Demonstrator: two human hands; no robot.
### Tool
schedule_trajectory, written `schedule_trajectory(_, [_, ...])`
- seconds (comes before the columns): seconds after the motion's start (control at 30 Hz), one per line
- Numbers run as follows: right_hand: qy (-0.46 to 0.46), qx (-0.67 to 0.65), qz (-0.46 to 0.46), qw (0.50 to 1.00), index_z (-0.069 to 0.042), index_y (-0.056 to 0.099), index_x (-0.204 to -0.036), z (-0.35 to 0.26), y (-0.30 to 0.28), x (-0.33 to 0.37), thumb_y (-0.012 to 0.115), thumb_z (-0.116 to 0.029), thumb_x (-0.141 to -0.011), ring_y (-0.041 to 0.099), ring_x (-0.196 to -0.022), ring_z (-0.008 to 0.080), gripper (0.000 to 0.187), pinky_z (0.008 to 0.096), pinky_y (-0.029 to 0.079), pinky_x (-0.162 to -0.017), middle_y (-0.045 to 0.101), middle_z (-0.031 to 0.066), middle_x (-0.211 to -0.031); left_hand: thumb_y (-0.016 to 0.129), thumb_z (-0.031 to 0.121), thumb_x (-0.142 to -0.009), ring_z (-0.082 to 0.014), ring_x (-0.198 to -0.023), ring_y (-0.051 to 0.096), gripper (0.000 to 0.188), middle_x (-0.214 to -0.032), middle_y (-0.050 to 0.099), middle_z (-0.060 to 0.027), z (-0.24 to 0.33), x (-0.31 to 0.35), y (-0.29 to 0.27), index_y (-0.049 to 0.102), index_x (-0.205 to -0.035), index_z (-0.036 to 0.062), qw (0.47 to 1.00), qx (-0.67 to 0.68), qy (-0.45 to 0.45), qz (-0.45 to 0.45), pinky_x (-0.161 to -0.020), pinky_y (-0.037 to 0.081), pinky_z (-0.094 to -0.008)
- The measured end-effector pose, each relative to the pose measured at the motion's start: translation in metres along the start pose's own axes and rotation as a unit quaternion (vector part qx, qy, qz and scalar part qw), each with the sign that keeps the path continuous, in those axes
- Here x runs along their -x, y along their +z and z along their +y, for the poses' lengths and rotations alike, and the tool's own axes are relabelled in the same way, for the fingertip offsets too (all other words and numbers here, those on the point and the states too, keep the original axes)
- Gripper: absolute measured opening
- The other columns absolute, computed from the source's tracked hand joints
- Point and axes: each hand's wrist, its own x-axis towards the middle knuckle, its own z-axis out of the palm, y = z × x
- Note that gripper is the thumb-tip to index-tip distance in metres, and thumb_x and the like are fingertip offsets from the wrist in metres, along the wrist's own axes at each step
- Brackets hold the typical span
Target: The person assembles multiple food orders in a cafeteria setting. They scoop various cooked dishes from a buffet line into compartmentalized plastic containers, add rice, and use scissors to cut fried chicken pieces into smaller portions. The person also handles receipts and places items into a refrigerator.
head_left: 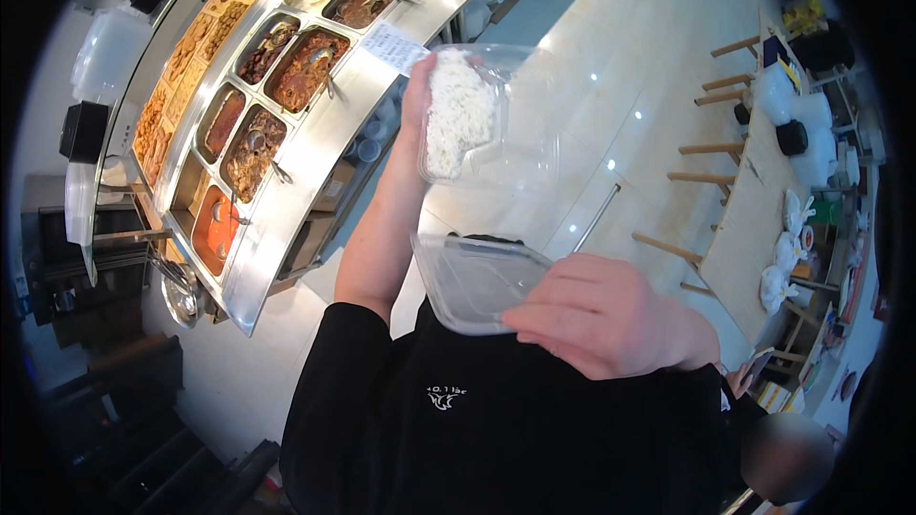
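My left hand [416, 105] is closed around the left side of a clear plastic food container [528, 138]. White rice [461, 114] fills its left compartment; the right compartment is bare, and the floor shows through it. By the fingers of that hand a white paper slip [393, 46] sticks out over the counter edge; whether they grip it, I cannot tell. Below the container, close to my black shirt, my right hand [606, 315] pinches a translucent plastic lid [482, 281] by its right corner. Lid and container are apart.
On the left runs a steel serving counter [315, 148] with several trays of cooked dishes, some with ladles. To the right stands a long wooden table [754, 219] with stools [711, 151] and plastic bags [782, 253]. Another person's hand [739, 380] shows at lower right.
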Motion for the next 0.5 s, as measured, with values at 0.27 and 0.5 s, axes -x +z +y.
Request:
schedule_trajectory(0.27, [0.041, 0.385, 0.112, 0.915, -0.011, 0.064, -0.083, 0.091, 0.04, 0.076, 0.065, -0.001, -0.063, 0.057, -0.104, 0.0268, 0.022, 0.0417, 0.041, -0.086, 0.064, 0.0032, -0.104, 0.051, 0.044, -0.098, -0.0327, -0.101, 0.069, 0.053, -0.114, 0.067, -0.0173, 0.013, 0.014, 0.041, 0.057, -0.124, -0.0022, 0.999, 0.015, 0.046, 0.002, -0.084, 0.061, -0.0442])
schedule_trajectory(0.5, [0.058, 0.414, 0.193, 0.887, -0.014, 0.068, -0.085, 0.121, 0.018, 0.111, 0.065, -0.002, -0.061, 0.054, -0.116, 0.0282, 0.027, 0.0421, 0.034, -0.093, 0.066, 0.0007, -0.119, 0.052, 0.041, -0.099, -0.0309, -0.102, 0.069, 0.044, -0.118, 0.068, -0.0186, 0.011, 0.042, 0.025, 0.058, -0.125, 0.0048, 1.0, 0.012, -0.01, -0.015, -0.082, 0.062, -0.0468])
